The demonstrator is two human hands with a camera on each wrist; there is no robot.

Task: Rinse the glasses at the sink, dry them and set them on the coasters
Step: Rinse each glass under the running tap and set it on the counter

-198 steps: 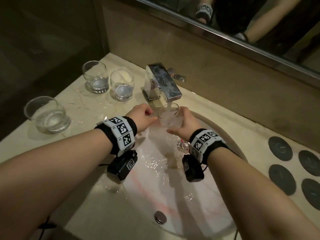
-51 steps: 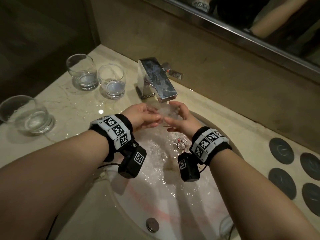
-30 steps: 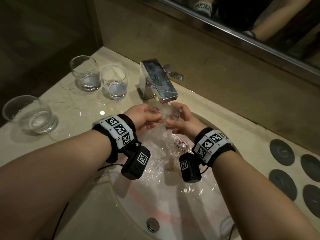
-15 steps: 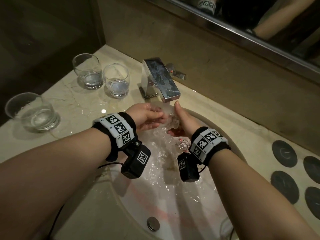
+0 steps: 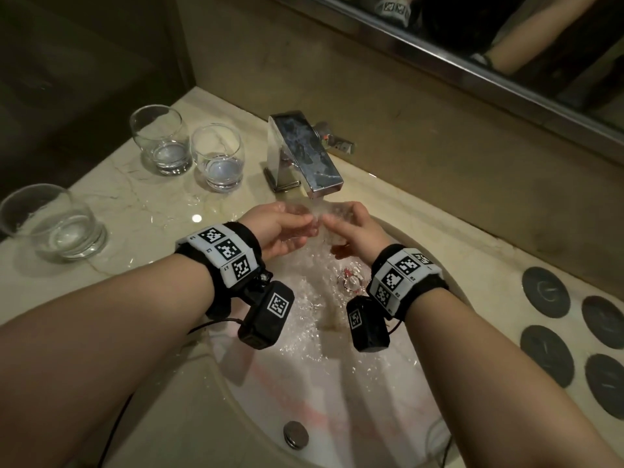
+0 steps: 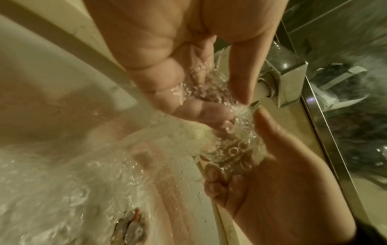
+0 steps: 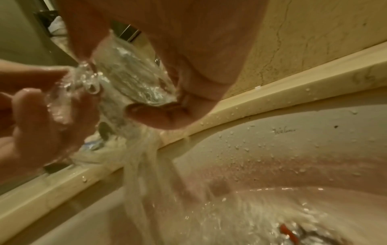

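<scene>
A clear glass lies tilted under the running faucet, held between both hands over the sink. My left hand curls its wet fingers and thumb round the glass's left end. My right hand cups the other end. In the left wrist view the glass sits in the right palm with water pouring over it. The right wrist view shows the glass gripped by my right hand, thumb underneath, left fingers at its mouth. Several dark round coasters lie at the right.
Three glasses holding some water stand on the marble counter at the left: one near the edge, two beside the faucet. The counter there is wet. A drain and a round metal button sit in the basin. A mirror runs along the back wall.
Half a second ago my right hand stood edge-up with straight fingers against the glass; now its fingers curl over it. The glass stays under the stream, turned between both hands.
</scene>
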